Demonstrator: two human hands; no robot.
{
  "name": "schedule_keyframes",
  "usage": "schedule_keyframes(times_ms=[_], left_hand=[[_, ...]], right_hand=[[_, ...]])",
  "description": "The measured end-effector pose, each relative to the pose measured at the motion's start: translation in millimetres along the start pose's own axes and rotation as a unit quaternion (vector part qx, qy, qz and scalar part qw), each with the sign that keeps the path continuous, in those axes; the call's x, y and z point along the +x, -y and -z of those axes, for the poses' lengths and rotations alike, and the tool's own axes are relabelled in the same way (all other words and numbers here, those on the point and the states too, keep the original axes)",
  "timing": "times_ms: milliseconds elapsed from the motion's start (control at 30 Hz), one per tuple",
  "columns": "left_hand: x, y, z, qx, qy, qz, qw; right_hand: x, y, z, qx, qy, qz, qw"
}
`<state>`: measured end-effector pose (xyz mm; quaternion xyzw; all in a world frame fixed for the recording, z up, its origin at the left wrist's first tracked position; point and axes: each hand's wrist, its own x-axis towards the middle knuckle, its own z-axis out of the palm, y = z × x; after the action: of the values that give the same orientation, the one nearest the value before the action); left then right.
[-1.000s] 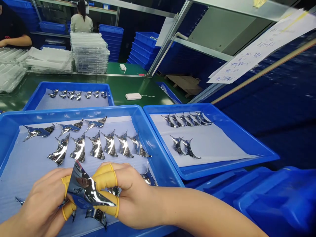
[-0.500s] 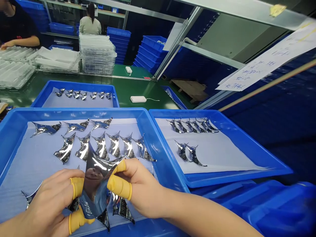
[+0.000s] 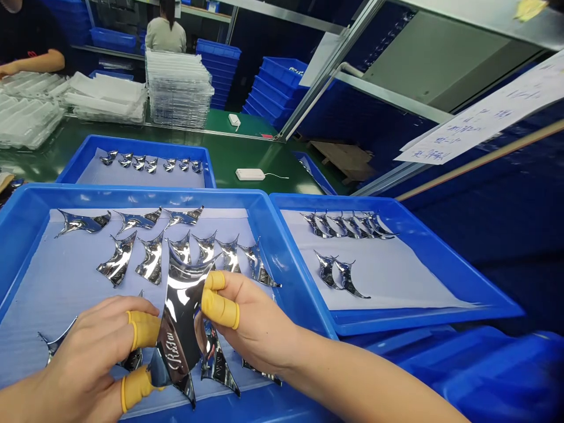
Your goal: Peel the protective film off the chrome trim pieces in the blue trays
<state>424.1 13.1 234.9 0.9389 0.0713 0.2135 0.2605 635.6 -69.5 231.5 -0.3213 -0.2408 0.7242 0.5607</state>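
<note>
My left hand point(image 3: 97, 346) and my right hand point(image 3: 247, 314) together hold up a curved, mirror-bright metal piece point(image 3: 178, 311) with script lettering near its lower end. Yellow finger cots point(image 3: 219, 308) cover the fingers gripping it. Beneath my hands lies a large blue tray point(image 3: 132, 194) lined with a pale sheet point(image 3: 79, 299). Several matching chrome pieces point(image 3: 152, 258) lie in rows on that sheet, close beyond my fingers. Other pieces lie partly hidden under my hands.
To the right stands a blue tray point(image 3: 343, 202) holding chrome pieces point(image 3: 348, 226). Another blue tray point(image 3: 132, 144) sits beyond on the green bench point(image 3: 264, 164). Stacked clear trays point(image 3: 178, 88) and blue bins point(image 3: 277, 88) stand behind. Co-workers point(image 3: 165, 35) work farther back.
The held piece has turned, now standing more upright with its lettering facing me. My hands have shifted their grip slightly, and the view has moved a little.
</note>
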Motion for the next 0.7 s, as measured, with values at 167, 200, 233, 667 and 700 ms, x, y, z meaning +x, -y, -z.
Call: schedule_keyframes(times_ms=[167,200,233,667,700], left_hand=[[-3,3,1.0,-0.032,0.018,-0.013,0.999],[-4,2,1.0,-0.044,0.019,-0.016,0.999],[-4,2,1.0,-0.056,0.018,-0.016,0.998],[12,-15,2.0,-0.081,-0.051,-0.026,0.995],[11,-14,2.5,-0.074,-0.045,-0.03,0.996]], right_hand=[[1,4,-2,0.015,0.0,-0.026,1.0],[2,4,-1,0.02,-0.004,-0.032,0.999],[4,2,0,0.025,-0.008,-0.035,0.999],[27,-40,8,0.101,-0.001,-0.146,0.984],[27,-39,9,0.091,0.007,-0.132,0.987]])
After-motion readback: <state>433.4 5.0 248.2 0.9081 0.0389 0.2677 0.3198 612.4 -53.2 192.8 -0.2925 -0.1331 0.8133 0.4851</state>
